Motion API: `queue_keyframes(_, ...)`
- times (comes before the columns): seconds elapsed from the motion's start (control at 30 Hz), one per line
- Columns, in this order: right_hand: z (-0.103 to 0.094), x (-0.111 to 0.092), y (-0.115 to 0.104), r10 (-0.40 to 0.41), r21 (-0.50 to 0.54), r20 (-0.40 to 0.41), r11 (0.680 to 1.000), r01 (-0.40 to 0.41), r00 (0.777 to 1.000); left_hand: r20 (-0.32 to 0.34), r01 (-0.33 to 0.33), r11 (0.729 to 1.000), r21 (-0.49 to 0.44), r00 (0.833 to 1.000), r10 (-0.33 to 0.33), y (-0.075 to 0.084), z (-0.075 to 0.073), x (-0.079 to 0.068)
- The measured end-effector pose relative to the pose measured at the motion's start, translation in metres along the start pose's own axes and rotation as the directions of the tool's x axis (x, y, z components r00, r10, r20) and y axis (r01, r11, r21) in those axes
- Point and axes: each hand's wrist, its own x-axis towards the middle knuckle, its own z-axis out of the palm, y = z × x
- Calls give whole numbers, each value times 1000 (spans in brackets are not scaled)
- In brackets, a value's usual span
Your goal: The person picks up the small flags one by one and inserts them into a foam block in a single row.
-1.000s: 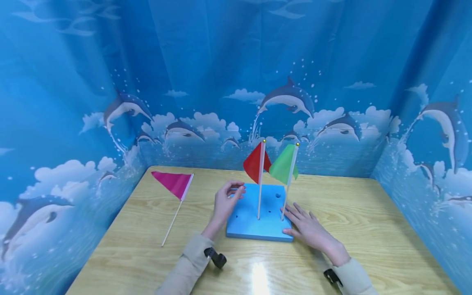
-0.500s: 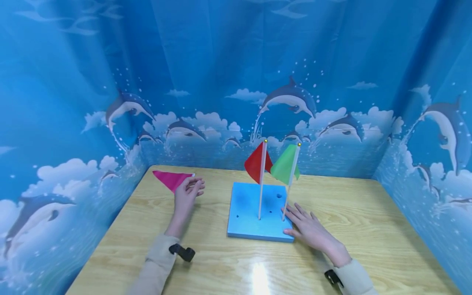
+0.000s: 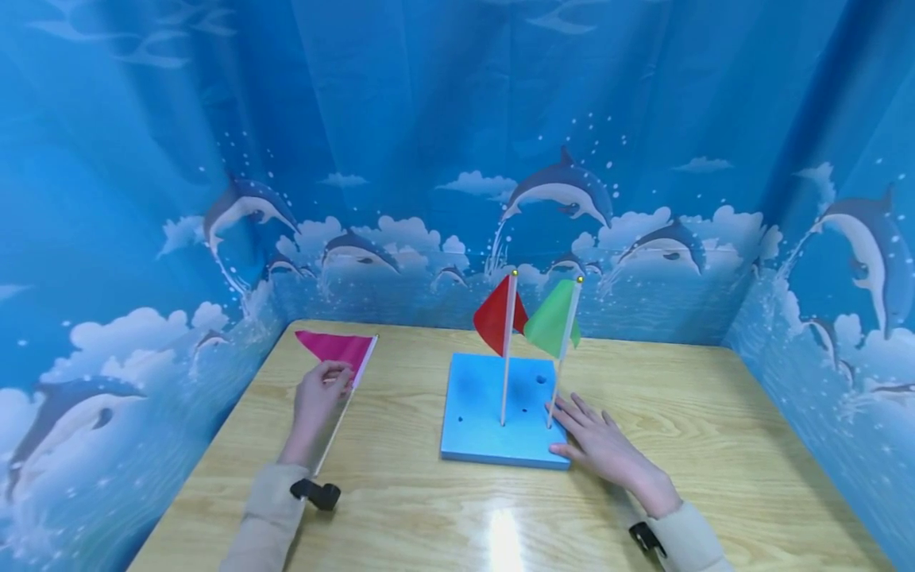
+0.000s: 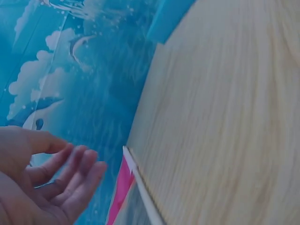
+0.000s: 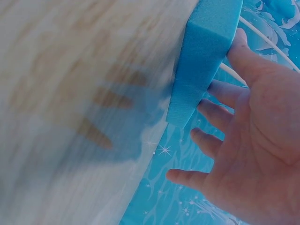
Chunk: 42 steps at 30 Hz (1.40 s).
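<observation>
My left hand [image 3: 319, 397] hovers over the pink flag [image 3: 364, 361], which lies on the table at the left. Its fingers bend loosely with nothing between them, and in the left wrist view a gap separates them from the flag's white stick [image 4: 146, 199]. My right hand [image 3: 604, 441] rests with spread fingers on the right edge of a blue foam board [image 3: 472, 445]. From that board rise a red flag [image 3: 493, 318] near its middle and a green flag [image 3: 552, 322] by its right edge, the latter close to my right fingertips.
Several small holes show in the board's top. The wooden table [image 3: 643, 373] runs back to a blue dolphin-print curtain [image 3: 400, 159], which closes off the rear and both sides. Bare wood lies between the pink flag and the board.
My left hand has moved left from the board's left edge to the pink flag, then a little further left and nearer to me. My right hand has stayed on the board.
</observation>
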Motion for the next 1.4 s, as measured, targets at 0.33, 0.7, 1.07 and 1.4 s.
queue_keyframes(0.33,1,0,0,4,0,14,1000,-4,1000,170,-78,899,431,986,4,-12,-21,-5)
queue_keyframes(0.7,0,-1,-1,4,6,15,1000,-4,1000,245,-99,886,452,969,-17,-15,-19,-9)
queue_keyframes(1.07,1,0,1,0,-1,4,1000,0,1000,180,-50,815,577,981,-68,-14,-15,-6)
queue_keyframes(1.4,1,1,2,4,2,2,1000,-4,1000,153,-80,867,492,988,5,-1,-14,-7)
